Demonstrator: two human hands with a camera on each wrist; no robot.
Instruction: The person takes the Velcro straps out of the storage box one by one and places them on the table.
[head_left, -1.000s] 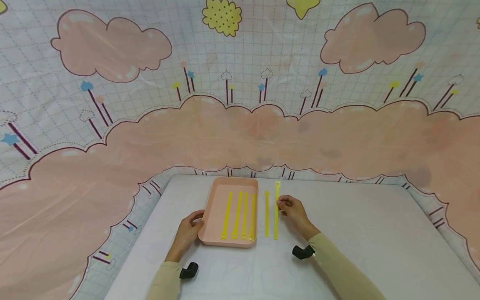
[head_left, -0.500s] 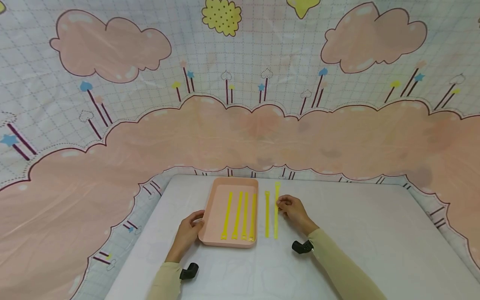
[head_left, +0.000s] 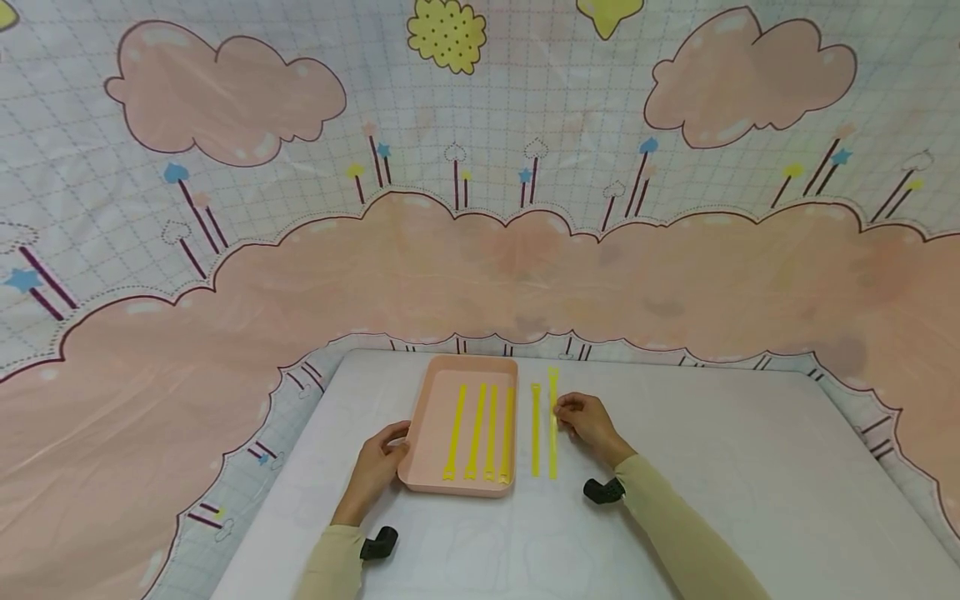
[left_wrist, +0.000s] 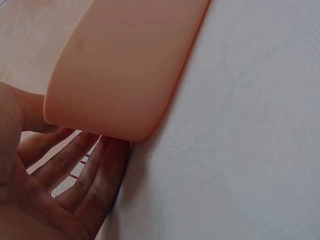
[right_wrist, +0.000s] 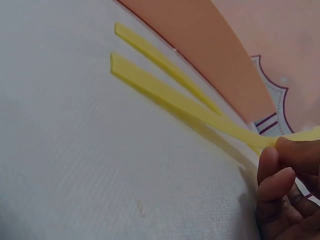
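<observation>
My right hand (head_left: 588,425) pinches a thin yellow strap (right_wrist: 170,100), shaped like a cable tie, between thumb and fingertips. In the right wrist view the strap bends at the fingers, and its shadow falls on the cloth below. Just left of it a second yellow strap (head_left: 536,429) lies on the table, parallel to the tray's side. Several more yellow straps (head_left: 472,433) lie side by side in the pink tray (head_left: 457,492), their wider ends toward me. My left hand (head_left: 377,462) touches the tray's left side, with the fingers (left_wrist: 75,170) fairly straight against it.
The table (head_left: 712,467) is covered with a white cloth. Behind it hangs a backdrop (head_left: 480,275) printed with pink clouds and stars. A black wrist camera (head_left: 378,543) sits at the left cuff and another black camera (head_left: 603,492) at the right.
The far end of the strap in my right hand has shifted slightly to the left. My left hand, the tray and the straps in it have stayed in place.
</observation>
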